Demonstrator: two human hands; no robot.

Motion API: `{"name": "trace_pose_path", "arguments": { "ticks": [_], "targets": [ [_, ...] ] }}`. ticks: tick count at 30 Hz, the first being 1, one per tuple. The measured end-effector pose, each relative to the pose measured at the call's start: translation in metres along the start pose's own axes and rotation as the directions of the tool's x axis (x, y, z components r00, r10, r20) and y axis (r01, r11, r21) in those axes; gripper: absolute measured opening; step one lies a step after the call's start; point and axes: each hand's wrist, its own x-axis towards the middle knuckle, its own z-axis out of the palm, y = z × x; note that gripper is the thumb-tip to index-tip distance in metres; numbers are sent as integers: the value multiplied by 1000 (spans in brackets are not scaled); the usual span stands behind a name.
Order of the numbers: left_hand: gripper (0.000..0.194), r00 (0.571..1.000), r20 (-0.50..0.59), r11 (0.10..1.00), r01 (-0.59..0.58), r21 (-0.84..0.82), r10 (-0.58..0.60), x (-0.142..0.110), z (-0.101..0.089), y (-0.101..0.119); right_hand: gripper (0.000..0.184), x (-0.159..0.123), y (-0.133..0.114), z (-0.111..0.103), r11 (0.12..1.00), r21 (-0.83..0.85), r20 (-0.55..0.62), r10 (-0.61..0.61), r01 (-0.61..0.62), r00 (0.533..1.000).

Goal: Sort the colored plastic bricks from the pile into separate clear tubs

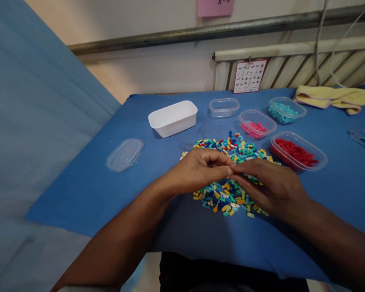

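A heap of small coloured bricks (231, 148) lies in the middle of the blue table (109, 182). My left hand (197, 170) and my right hand (269, 184) hover over the heap, fingertips meeting in a pinch at its centre. What the fingers hold is too small to make out. Behind the heap stand clear tubs: one with red bricks (298, 151), one with pink bricks (257, 123), one with teal bricks (286, 110), and one clear tub that looks empty (224, 107).
A white rectangular tub (173, 118) stands at the back left of the heap. A clear lid (124, 154) lies on the left. A yellow cloth (334, 98) and a picture card (249, 76) are by the radiator. A blue partition (27, 134) borders the left side.
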Motion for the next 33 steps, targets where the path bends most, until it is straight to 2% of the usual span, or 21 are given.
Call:
{"name": "trace_pose_path", "arguments": {
  "ticks": [5, 11, 15, 18, 20, 21, 23, 25, 27, 29, 31, 33],
  "targets": [
    [32, 997, -73, 997, 20, -72, -26, 5, 7, -13, 20, 1, 5, -1, 999, 4, -25, 42, -41, 999],
    [61, 990, -142, 1000, -10, 3, 10, 7, 13, -27, 21, 3, 9, 2, 999, -29, 56, 23, -21, 998],
    [70, 997, -72, 1000, -10, -6, 10, 5, 18, -28, 22, 4, 7, -1, 993, -106, 58, -44, 50, 997],
    [64, 999, 5, 998, -39, 51, 38, 1, 13, -18, 16, 5, 6, -5, 985, -155, 55, -66, 74, 996],
    [48, 997, -12, 973, -71, 220, 75, -4, 1, -7, 14, 6, 8, -11, 979, -194, 43, -50, 57, 998],
    [39, 994, -41, 934, -77, 348, 97, -7, -7, 0, 13, 7, 10, -16, 975, -222, 31, -28, 34, 999],
    [23, 990, -74, 800, -50, 598, 117, -13, -24, 11, 13, 7, 17, -28, 955, -294, -13, 39, -41, 999],
    [18, 997, -37, 642, -12, 767, 63, -19, -38, 20, 18, 8, 26, -44, 916, -374, -84, 123, -145, 989],
    [19, 1000, 3, 506, 7, 862, -20, -23, -45, 22, 25, 7, 37, -59, 859, -445, -150, 207, -253, 967],
    [23, 996, 28, 417, 8, 909, -80, -25, -46, 21, 34, 4, 48, -73, 797, -514, -150, 279, -315, 949],
    [24, 995, 31, 345, 5, 939, -99, -23, -42, 17, 45, -1, 59, -83, 748, -573, -113, 334, -336, 936],
    [24, 995, 17, 270, 9, 963, -94, -21, -37, 13, 57, -9, 72, -89, 738, -593, -57, 358, -320, 932]
  ]
}}
